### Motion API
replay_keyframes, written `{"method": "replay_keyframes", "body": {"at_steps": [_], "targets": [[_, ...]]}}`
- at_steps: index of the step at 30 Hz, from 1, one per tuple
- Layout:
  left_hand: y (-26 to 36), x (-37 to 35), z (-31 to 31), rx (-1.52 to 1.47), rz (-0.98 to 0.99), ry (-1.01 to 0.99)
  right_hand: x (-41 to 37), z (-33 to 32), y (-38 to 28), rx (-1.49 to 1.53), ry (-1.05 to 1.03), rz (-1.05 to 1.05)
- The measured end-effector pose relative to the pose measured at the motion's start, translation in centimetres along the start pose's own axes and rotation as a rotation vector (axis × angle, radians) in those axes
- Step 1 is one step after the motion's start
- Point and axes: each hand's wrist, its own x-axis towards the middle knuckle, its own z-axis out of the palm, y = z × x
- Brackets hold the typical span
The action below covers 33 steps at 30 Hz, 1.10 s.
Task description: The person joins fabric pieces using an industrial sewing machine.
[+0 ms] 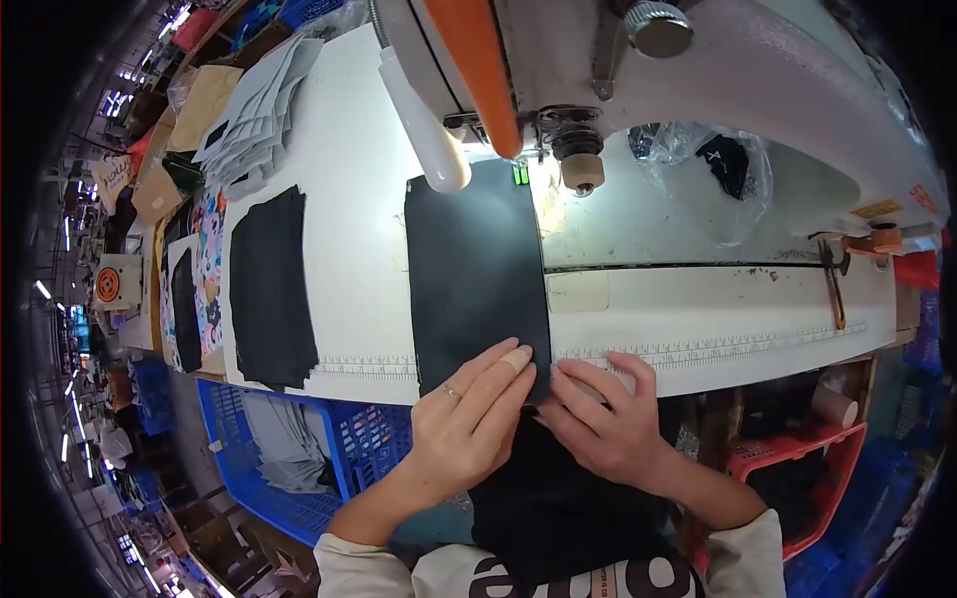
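Two hands on one piece. Your left hand (469, 424) lies flat, fingers stretched out and close together, pressing the near end of the black fabric strip (477, 269). There's a plaster on one fingertip. Your right hand (608, 424) is just beside it, fingers loosely bent, tips at the strip's right edge. Can't tell if it pinches the cloth or only rests on it.

The strip runs on the table (349, 149) from under the sewing machine (758, 70) straight toward you. Its far end is at the machine's needle area and its near end hangs over the table edge in front of the machine.

- Left of the machine: a second dark fabric stack (269, 289), flat on the table, well apart from the strip.
- Farther left of the machine: grey cut pieces (254, 110), piled.
- Below the machine's arm: a clear plastic bag (713, 169) with something dark inside.
- Right end of the machine: snips (832, 284) on the table.
- Under the table, left of the machine: a blue crate (299, 458).
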Motion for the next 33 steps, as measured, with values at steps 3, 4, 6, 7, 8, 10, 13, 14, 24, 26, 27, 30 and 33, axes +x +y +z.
{"method": "replay_keyframes", "body": {"at_steps": [3, 4, 6, 7, 8, 10, 13, 14, 24, 26, 27, 30, 33], "targets": [[-0.1, -0.5, 0.2, -0.030, -0.020, 0.028, 0.0, 0.2, -0.2, -0.008, 0.016, 0.011], [0.0, -0.5, 0.1, -0.030, -0.020, 0.025, 0.1, 0.3, -0.3, -0.011, 0.025, 0.016], [0.2, -0.4, -0.2, -0.033, -0.097, 0.039, 0.2, 0.3, -0.2, -0.014, 0.033, 0.019], [0.4, -0.2, -0.3, -0.036, -0.134, 0.045, 0.2, 0.2, -0.2, -0.011, 0.032, 0.022], [0.6, 0.2, -0.5, -0.037, -0.132, 0.043, 0.2, 0.1, -0.3, -0.008, 0.031, 0.027], [1.1, 1.5, -1.0, 0.057, -0.063, -0.072, 0.1, 0.1, -0.3, -0.009, 0.033, 0.035], [0.7, 1.6, -0.7, 0.106, -0.013, -0.105, -0.4, 0.7, -0.7, -0.027, 0.094, 0.077], [0.4, 1.3, -0.3, 0.111, -0.004, -0.076, -0.5, 0.8, -0.8, -0.028, 0.097, 0.080], [-0.6, 0.5, 0.8, -0.054, -0.085, 0.115, -0.2, 0.6, -0.9, 0.002, 0.082, 0.110], [-0.5, 0.5, 0.7, -0.050, -0.095, 0.125, -0.3, 0.6, -0.8, 0.009, 0.084, 0.120], [-0.5, 0.6, 0.7, -0.048, -0.100, 0.130, -0.3, 0.6, -0.7, -0.008, 0.083, 0.094], [-0.4, 0.6, 0.8, -0.051, -0.108, 0.142, -0.2, 0.6, -0.6, -0.041, 0.080, 0.042], [-0.3, 0.5, 0.8, -0.056, -0.120, 0.147, 0.5, -0.1, -1.1, 0.041, 0.017, 0.172]]}}
